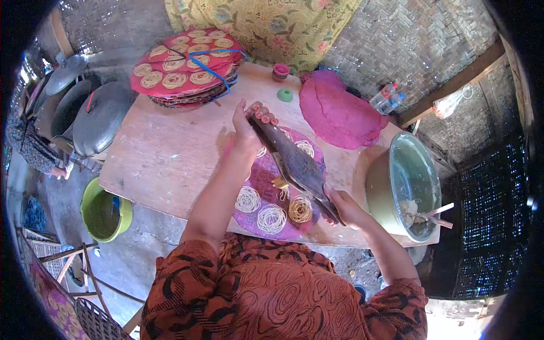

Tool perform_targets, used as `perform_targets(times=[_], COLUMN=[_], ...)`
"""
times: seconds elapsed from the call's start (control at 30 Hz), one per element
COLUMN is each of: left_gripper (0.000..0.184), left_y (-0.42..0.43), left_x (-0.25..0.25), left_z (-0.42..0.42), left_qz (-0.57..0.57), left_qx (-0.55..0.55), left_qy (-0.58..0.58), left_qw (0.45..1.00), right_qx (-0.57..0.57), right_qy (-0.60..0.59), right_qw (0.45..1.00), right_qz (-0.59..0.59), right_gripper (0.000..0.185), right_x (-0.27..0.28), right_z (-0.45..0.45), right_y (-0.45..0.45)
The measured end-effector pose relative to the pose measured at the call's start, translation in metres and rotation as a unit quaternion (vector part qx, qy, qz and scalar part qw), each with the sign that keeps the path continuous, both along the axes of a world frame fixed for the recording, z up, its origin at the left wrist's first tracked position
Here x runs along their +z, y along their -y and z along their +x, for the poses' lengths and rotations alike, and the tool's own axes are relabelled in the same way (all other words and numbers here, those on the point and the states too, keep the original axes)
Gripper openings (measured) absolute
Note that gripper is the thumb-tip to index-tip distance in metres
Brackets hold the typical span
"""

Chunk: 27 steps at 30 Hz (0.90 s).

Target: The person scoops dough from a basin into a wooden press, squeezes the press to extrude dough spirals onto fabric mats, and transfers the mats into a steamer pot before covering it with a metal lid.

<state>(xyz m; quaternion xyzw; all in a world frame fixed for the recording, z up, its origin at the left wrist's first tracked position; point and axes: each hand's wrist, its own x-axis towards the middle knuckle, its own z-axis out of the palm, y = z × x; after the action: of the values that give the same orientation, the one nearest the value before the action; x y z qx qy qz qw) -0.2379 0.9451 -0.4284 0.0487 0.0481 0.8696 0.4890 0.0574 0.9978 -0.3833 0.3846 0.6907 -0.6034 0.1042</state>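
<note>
A long dark press with two handles slants over the table, a pale strand of dough showing at its underside. My left hand is wrapped round its upper-left end. Round its lower-right end my right hand is closed. Below the press lies a round pink-purple sheet with several coiled rings of noodle-like strands. A pale coil rests near the sheet's front edge, beside a browner coil. The press hides the middle of the sheet.
Stacked trays with coils stand at the back left of the wooden table. A pink cloth, a green ring and a large basin are further right. A green bucket stands on the floor. A person's hand shows far left.
</note>
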Motion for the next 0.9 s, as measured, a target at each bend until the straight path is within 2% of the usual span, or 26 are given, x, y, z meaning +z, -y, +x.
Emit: perform_targets(times=[0.07, 0.13, 0.2, 0.27, 0.3, 0.43, 0.57, 0.67, 0.83, 0.9], left_gripper=[0.032, 0.035, 0.037, 0.038, 0.032, 0.032, 0.037, 0.036, 0.038, 0.035], left_y=[0.008, 0.0, -0.004, -0.011, -0.009, 0.008, 0.011, -0.003, -0.012, -0.008], left_x=[0.005, -0.007, -0.015, -0.011, -0.001, 0.009, -0.016, -0.037, -0.053, -0.041], left_z=[0.009, 0.013, 0.014, 0.01, 0.009, -0.001, 0.009, 0.016, 0.0, -0.01], left_qz=[-0.023, -0.002, 0.018, 0.037, 0.006, -0.026, -0.019, 0.021, 0.036, -0.004], left_qx=[0.014, 0.003, -0.012, -0.008, 0.014, 0.017, -0.005, -0.016, -0.029, 0.005], left_qy=[0.028, 0.045, 0.064, 0.044, 0.038, 0.015, 0.046, 0.061, 0.06, -0.028], left_qw=[0.999, 0.999, 0.998, 0.998, 0.999, 0.999, 0.999, 0.998, 0.997, 1.0], right_qx=[0.001, -0.012, -0.011, -0.009, -0.01, -0.005, -0.001, -0.013, -0.002, 0.006], right_qy=[0.013, 0.075, 0.064, 0.033, 0.022, -0.004, 0.03, 0.061, 0.022, -0.016], right_qw=[1.0, 0.997, 0.998, 0.998, 0.997, 0.999, 0.999, 0.997, 0.996, 0.993], right_qz=[-0.021, -0.014, -0.002, 0.049, 0.067, 0.054, 0.01, 0.047, 0.088, 0.114], right_gripper=[0.059, 0.057, 0.056, 0.062, 0.061, 0.06, 0.061, 0.06, 0.057, 0.058], right_x=[0.019, 0.033, 0.03, 0.025, 0.023, 0.002, 0.019, 0.019, -0.034, -0.061], right_z=[0.0, 0.007, 0.008, 0.002, -0.002, -0.006, 0.006, 0.006, -0.003, -0.006], right_y=[0.005, 0.001, -0.005, -0.008, -0.004, 0.004, 0.009, 0.002, -0.009, -0.016])
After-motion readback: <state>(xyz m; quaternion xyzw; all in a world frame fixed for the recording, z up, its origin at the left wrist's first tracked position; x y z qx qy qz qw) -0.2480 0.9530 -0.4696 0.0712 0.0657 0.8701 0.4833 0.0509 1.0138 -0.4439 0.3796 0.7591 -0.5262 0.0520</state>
